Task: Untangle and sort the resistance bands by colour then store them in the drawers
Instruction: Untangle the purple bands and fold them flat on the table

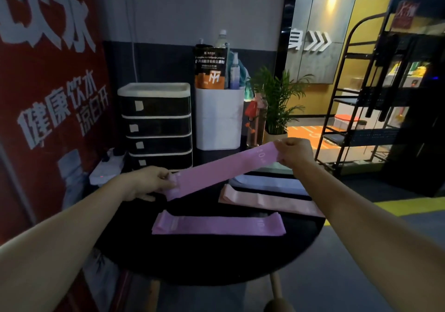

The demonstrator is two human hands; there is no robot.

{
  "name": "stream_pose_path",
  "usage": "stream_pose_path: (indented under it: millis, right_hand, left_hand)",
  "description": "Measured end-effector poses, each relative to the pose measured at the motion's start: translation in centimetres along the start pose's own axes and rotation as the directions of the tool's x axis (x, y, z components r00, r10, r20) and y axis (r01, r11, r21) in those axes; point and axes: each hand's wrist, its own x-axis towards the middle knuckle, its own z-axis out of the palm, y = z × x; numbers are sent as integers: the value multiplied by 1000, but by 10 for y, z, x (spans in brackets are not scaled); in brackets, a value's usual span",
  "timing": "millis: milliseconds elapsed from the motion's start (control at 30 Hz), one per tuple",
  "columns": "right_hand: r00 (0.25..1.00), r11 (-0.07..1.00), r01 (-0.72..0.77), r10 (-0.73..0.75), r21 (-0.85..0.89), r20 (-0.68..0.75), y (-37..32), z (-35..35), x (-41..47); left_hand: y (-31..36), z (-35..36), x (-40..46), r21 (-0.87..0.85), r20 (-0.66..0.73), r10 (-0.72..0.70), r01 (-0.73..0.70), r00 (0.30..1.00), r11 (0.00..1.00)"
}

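A purple resistance band (pixel 221 167) is stretched flat in the air above the round black table (pixel 216 258). My left hand (pixel 154 182) pinches its lower left end and my right hand (pixel 295 151) grips its upper right end. On the table lie a second purple band (pixel 218 225), a pale pink band (pixel 269 202), a light blue band (pixel 267 182) and, behind it, part of a pale green band (pixel 277 167). A black and white drawer unit (pixel 157 126) with its drawers shut stands at the table's back left.
A white bin (pixel 219 119) holding a powder pouch and bottles stands beside the drawers, with a potted plant (pixel 277 104) to its right. A red poster wall runs along the left. A black metal rack (pixel 375 99) stands at the right.
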Motion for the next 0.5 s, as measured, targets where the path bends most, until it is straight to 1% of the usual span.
stream_pose_path:
  millis: [67, 133, 233, 300, 400, 500]
  right_hand:
    - [1000, 999, -27, 27, -33, 7, 14, -1, -10]
    - [999, 998, -37, 37, -46, 4, 27, -3, -21]
    - [998, 993, -65, 64, -99, -13, 49, -3, -33]
    - [997, 985, -79, 77, -155, -18, 63, -2, -39]
    - [996, 966, -80, 84, -244, 4, 82, 0, -49]
    - [997, 950, -61, 73, -306, 31, 95, -2, -63]
  left_hand:
    - [-6, 2, -6, -175, 26, -34, 38, 999, 984]
    - [-12, 6, -10, -300, -6, -41, 38, 999, 953]
    - [-18, 12, -11, -407, -130, -72, 12, 989, 914]
    - [-25, 15, -10, -486, -241, -100, -31, 965, 873]
    - [-34, 21, -5, -513, -387, -140, -86, 911, 854]
    - [-43, 30, 0, -423, -444, -124, -86, 887, 902]
